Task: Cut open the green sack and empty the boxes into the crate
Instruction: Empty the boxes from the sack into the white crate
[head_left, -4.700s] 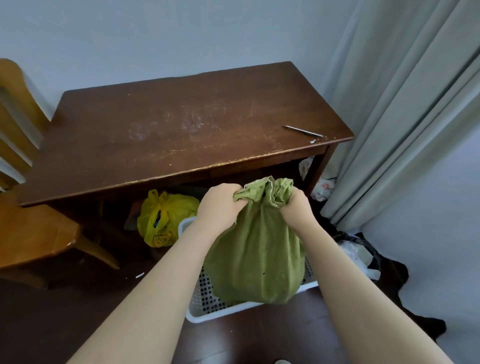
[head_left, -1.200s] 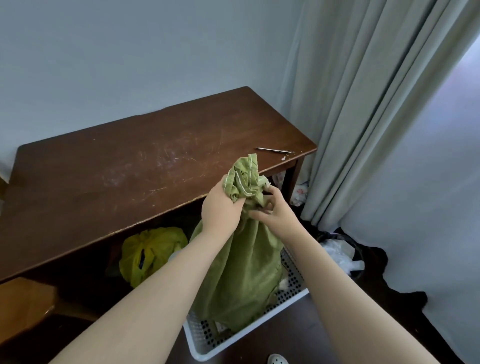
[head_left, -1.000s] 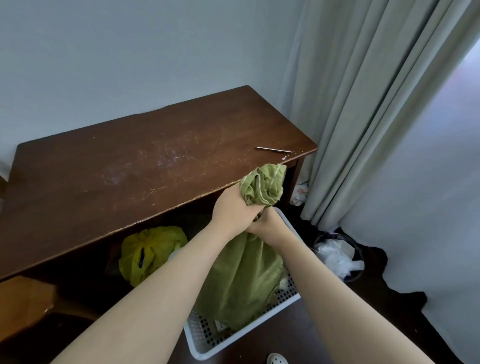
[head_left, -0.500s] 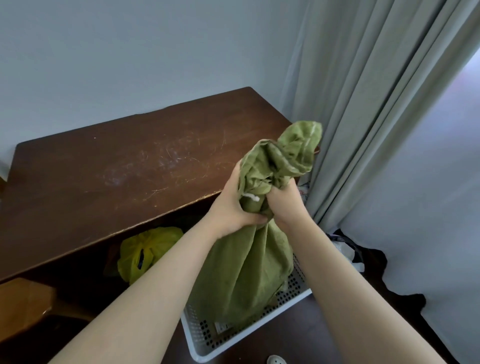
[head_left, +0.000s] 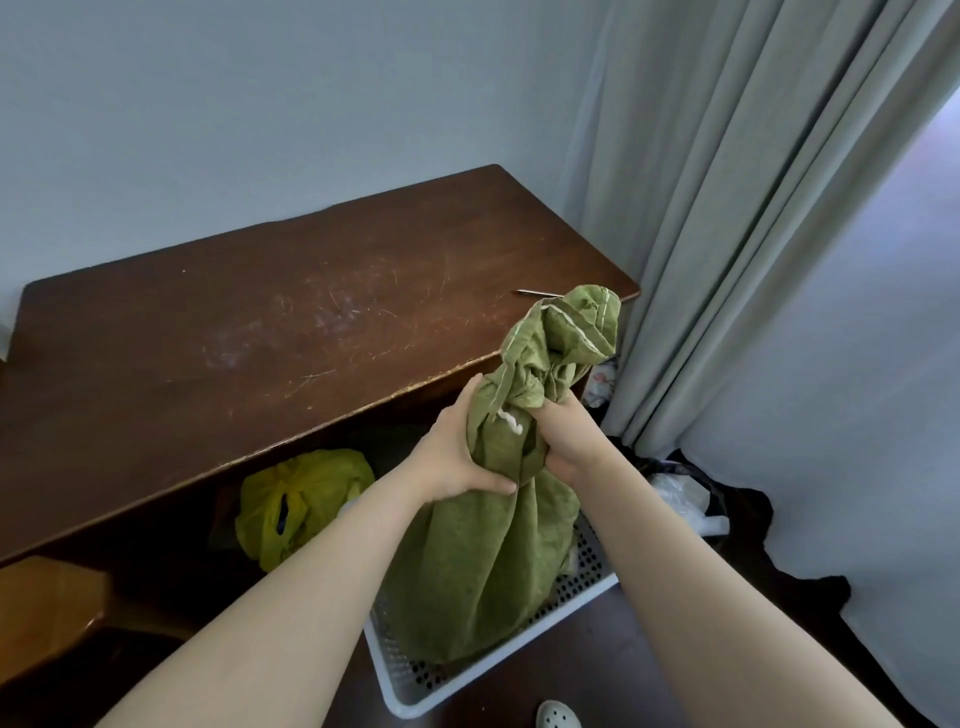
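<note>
Dark scratched wooden tabletop (head_left: 260, 338) stands against a pale wall beside a grey curtain (head_left: 727, 208). Since half a second ago, the bunched mouth of the green woven fabric sack (head_left: 483, 561) has sunk toward the tabletop's right corner. The left hand (head_left: 457, 457) and right hand (head_left: 566, 436) stay clamped, fingers curled round its neck at the white cord (head_left: 511, 421). Its base sits in the white perforated plastic crate (head_left: 410, 706). The sack seems uncut, and the slim metal tool (head_left: 537, 293) lies untouched by that corner. No writing is legible.
</note>
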